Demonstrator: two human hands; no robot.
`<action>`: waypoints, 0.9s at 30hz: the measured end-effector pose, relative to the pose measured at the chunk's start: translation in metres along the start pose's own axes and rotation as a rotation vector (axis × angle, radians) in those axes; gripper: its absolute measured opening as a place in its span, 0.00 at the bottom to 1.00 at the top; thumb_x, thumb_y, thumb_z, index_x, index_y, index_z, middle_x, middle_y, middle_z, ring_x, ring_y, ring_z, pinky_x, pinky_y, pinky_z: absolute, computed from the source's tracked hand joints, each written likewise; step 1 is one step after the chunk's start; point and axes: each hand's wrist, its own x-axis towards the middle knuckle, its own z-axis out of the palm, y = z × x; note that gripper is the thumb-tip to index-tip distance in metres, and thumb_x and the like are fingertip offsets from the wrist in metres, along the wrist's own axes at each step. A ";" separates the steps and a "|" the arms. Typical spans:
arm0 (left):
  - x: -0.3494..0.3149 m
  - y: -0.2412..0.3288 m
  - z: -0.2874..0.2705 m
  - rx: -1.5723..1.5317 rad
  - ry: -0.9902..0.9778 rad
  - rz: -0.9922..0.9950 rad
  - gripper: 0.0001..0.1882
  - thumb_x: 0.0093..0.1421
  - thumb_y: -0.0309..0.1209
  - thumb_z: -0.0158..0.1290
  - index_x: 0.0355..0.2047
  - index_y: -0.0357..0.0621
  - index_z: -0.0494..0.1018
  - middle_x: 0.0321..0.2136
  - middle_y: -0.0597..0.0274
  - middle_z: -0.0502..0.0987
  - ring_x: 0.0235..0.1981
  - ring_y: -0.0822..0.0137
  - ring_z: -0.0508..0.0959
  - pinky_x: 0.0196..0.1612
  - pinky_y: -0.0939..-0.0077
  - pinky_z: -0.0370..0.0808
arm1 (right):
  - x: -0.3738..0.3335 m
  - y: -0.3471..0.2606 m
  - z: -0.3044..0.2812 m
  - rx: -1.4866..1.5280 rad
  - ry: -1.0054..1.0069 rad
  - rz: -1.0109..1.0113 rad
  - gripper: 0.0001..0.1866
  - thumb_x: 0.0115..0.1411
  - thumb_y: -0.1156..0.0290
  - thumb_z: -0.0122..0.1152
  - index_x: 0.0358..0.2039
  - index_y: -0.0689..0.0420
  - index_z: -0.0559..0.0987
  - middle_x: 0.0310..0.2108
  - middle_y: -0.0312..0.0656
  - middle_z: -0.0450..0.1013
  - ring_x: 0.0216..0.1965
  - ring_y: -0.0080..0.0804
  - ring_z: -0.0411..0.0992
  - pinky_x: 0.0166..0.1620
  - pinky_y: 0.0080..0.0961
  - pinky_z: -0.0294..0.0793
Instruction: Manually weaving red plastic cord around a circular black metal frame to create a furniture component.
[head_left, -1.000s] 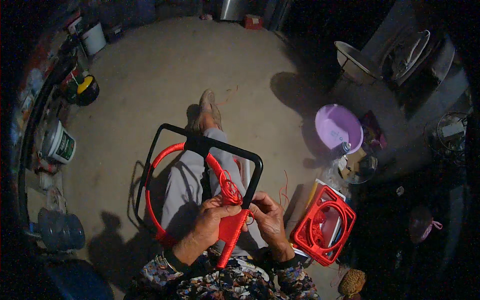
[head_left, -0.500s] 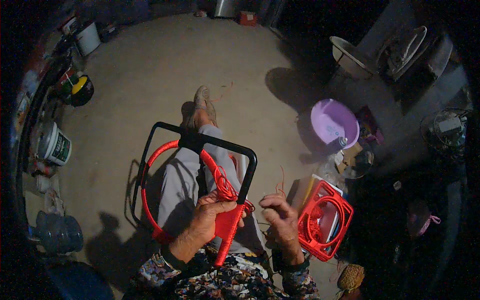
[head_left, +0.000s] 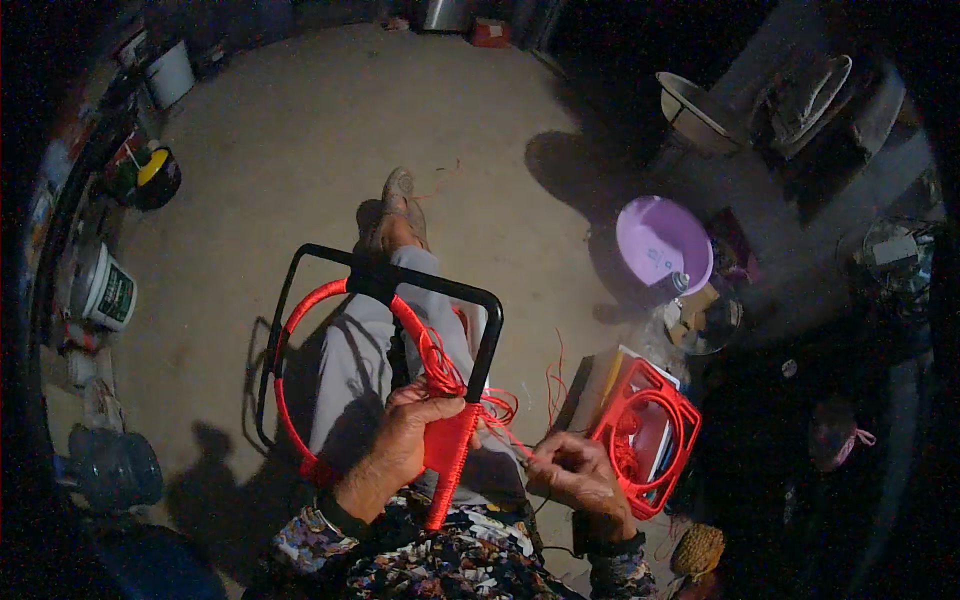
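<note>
Across my lap rests a black tubular frame (head_left: 487, 350) with a round ring (head_left: 281, 395) inside it, both partly wrapped in red cord. My left hand (head_left: 400, 440) is closed around the frame's right side, thumb on top of a flat red corded section (head_left: 450, 440). Beside that thumb hangs a loose bundle of red cord (head_left: 438, 372). To the right, my right hand (head_left: 580, 472) pinches a strand of red cord (head_left: 510, 438) that runs back to the frame. The fingers of the left hand behind the frame are mostly hidden.
At my right, a similar red-wrapped frame (head_left: 687, 413) lies on a box of odds and ends. Beyond it is a purple basin (head_left: 650, 235) with a spray can (head_left: 678, 284) beside it. Buckets (head_left: 112, 295) and a large water bottle (head_left: 125, 468) line the left side.
My right hand has moved down and slightly right, drawing the red cord out from the frame. The left hand keeps its grip; the whole view has shifted a little.
</note>
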 end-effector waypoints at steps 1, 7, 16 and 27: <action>0.000 -0.001 0.000 -0.011 -0.004 -0.009 0.09 0.53 0.22 0.53 0.36 0.37 0.71 0.25 0.49 0.77 0.23 0.57 0.80 0.28 0.63 0.80 | -0.001 0.002 -0.005 -0.004 0.064 -0.016 0.05 0.56 0.72 0.61 0.32 0.58 0.76 0.27 0.32 0.72 0.28 0.18 0.67 0.33 0.16 0.67; 0.006 -0.007 -0.008 0.051 -0.060 -0.035 0.10 0.52 0.22 0.54 0.36 0.36 0.71 0.27 0.48 0.77 0.24 0.56 0.80 0.28 0.60 0.80 | 0.036 -0.027 0.005 -0.817 0.493 -0.874 0.11 0.43 0.79 0.61 0.31 0.59 0.77 0.25 0.43 0.73 0.25 0.39 0.72 0.29 0.27 0.70; 0.010 -0.016 -0.019 0.008 -0.063 -0.051 0.17 0.50 0.18 0.43 0.41 0.36 0.72 0.30 0.55 0.77 0.29 0.59 0.80 0.31 0.64 0.79 | 0.070 -0.065 0.069 -0.812 0.169 -0.827 0.18 0.45 0.71 0.68 0.37 0.60 0.74 0.35 0.45 0.73 0.35 0.45 0.70 0.40 0.34 0.70; 0.014 -0.030 -0.019 -0.076 0.055 0.077 0.14 0.54 0.19 0.44 0.40 0.40 0.74 0.34 0.62 0.77 0.34 0.67 0.79 0.40 0.72 0.77 | 0.081 -0.050 0.075 -1.110 0.120 -0.913 0.11 0.55 0.70 0.60 0.39 0.57 0.75 0.28 0.41 0.72 0.32 0.40 0.70 0.36 0.30 0.71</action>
